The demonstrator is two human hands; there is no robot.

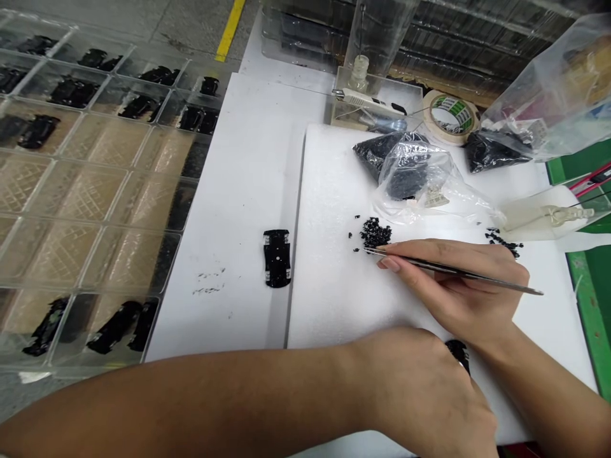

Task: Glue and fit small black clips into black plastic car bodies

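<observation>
My right hand [468,286] pinches a pair of dark tweezers [449,270], their tips pointing left beside a pile of tiny black plastic pieces [375,233]. One loose tiny piece lies just left of the tips; whether the tips grip anything is too small to tell. Lower down, my left hand [424,388] is closed, its fingers mostly hidden behind its back. A black plastic part [458,353] shows at its far side, held there, largely covered. Left of the white foam board [329,305], a black toy-car chassis [277,258] lies on the white table.
Clear divided trays [109,222] with black car parts stand at left. Behind the board's pile sit bags of black pieces [401,165], a tape roll [451,117] and a clear box [377,105] with a cutter. A clear bottle [544,213] and another small pile [501,242] are at right.
</observation>
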